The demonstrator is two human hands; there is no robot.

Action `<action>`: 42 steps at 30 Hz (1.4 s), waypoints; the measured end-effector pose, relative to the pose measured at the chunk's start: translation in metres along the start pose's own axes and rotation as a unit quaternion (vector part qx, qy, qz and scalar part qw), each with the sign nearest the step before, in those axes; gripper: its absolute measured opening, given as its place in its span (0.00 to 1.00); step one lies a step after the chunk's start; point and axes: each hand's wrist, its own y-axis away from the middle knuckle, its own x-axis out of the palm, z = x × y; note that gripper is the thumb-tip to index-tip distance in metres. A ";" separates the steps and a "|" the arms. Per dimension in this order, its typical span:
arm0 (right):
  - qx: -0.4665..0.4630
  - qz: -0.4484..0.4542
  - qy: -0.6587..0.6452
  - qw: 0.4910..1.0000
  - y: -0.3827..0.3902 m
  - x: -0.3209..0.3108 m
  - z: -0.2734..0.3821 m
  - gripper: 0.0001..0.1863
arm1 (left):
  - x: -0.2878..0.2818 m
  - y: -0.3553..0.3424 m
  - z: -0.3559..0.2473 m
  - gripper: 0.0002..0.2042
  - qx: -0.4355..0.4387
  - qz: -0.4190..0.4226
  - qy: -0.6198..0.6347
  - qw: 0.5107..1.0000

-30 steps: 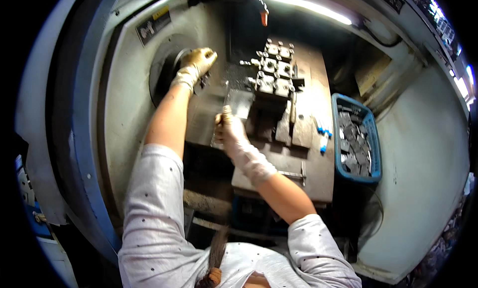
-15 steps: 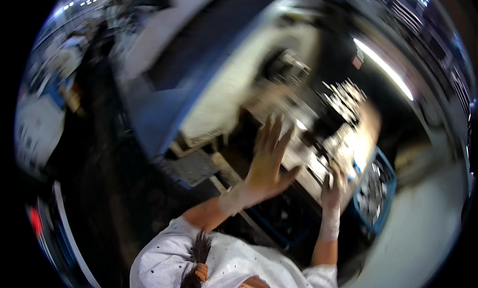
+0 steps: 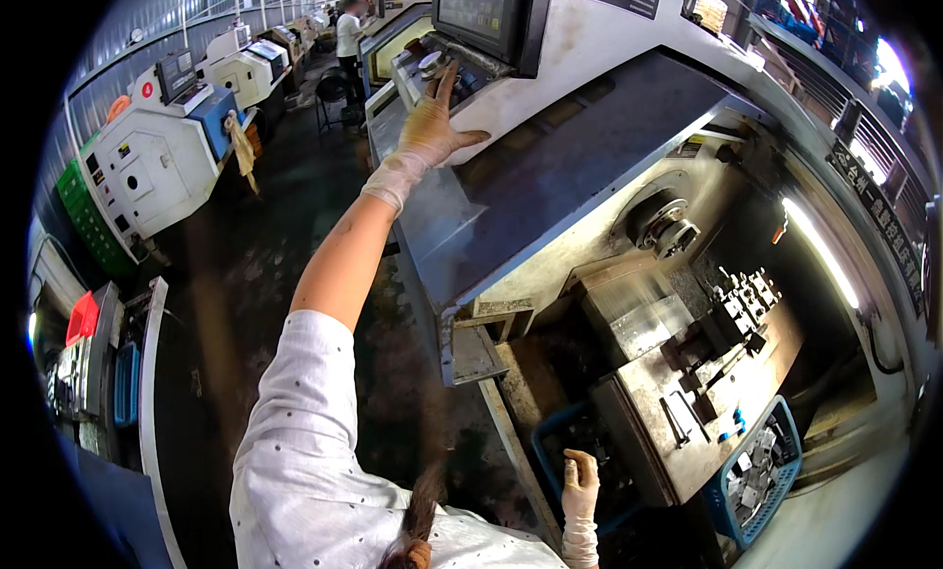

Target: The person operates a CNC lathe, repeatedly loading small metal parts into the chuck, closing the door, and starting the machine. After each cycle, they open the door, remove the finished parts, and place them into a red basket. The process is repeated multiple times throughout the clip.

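Left hand (image 3: pixel 429 127) open, fingers extended at panel (image 3: pixel 475 75), far left of centre below screen (image 3: pixel 475 21); contact unclear. Right hand (image 3: pixel 581 476) loosely curled, near, left of surface (image 3: pixel 638 390); can't tell if gripping. Basket (image 3: pixel 724 515) near right, holding metal parts (image 3: pixel 752 476).

The head view, a wide fisheye, looks down and forward over the wearer's shirt (image 3: pixel 305 422), near both hands. It faces past the outstretched left hand (image 3: pixel 429 132) along the workshop aisle (image 3: pixel 290 225), and takes in the lathe chuck (image 3: pixel 668 225) ahead of the right hand (image 3: pixel 581 485).
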 end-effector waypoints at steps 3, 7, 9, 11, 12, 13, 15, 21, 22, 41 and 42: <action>-0.068 0.071 0.023 0.995 -0.004 0.034 0.019 0.07 | -0.003 -0.005 -0.004 0.45 0.013 0.023 -0.056 0.998; -0.176 0.210 0.023 0.962 -0.011 0.121 0.071 0.08 | -0.021 0.006 0.000 0.42 0.019 0.053 -0.008 0.998; -0.184 0.217 0.023 0.958 -0.007 0.161 0.085 0.08 | -0.043 0.061 -0.022 0.40 0.121 -0.017 0.083 0.989; -0.163 0.189 0.008 0.968 0.003 0.203 0.085 0.08 | -0.087 0.149 -0.021 0.35 0.154 0.051 0.155 0.974; -0.155 0.176 -0.009 0.972 0.011 0.228 0.085 0.08 | -0.122 0.195 -0.011 0.31 0.152 0.099 0.122 0.976; -0.132 0.165 -0.018 0.977 0.018 0.248 0.090 0.08 | -0.156 0.237 0.013 0.29 0.187 0.129 0.052 0.972; -0.101 0.171 -0.014 0.980 0.035 0.295 0.095 0.07 | -0.235 0.315 0.065 0.27 -0.112 0.230 -0.026 0.966; -0.207 0.302 -0.029 0.930 0.101 0.462 0.124 0.06 | -0.552 0.537 0.178 0.21 -0.341 -0.094 -0.588 0.728; -0.236 0.336 -0.030 0.911 0.111 0.492 0.137 0.06 | -0.582 0.539 0.164 0.22 -0.379 -0.120 -0.628 0.669; -0.039 0.913 -0.334 0.231 0.647 0.858 0.467 0.08 | -0.603 0.524 0.163 0.21 -0.381 -0.359 -0.840 0.141; 0.043 0.926 -0.227 0.297 0.681 0.852 0.467 0.07 | -0.595 0.526 0.160 0.21 -0.391 -0.356 -0.841 0.118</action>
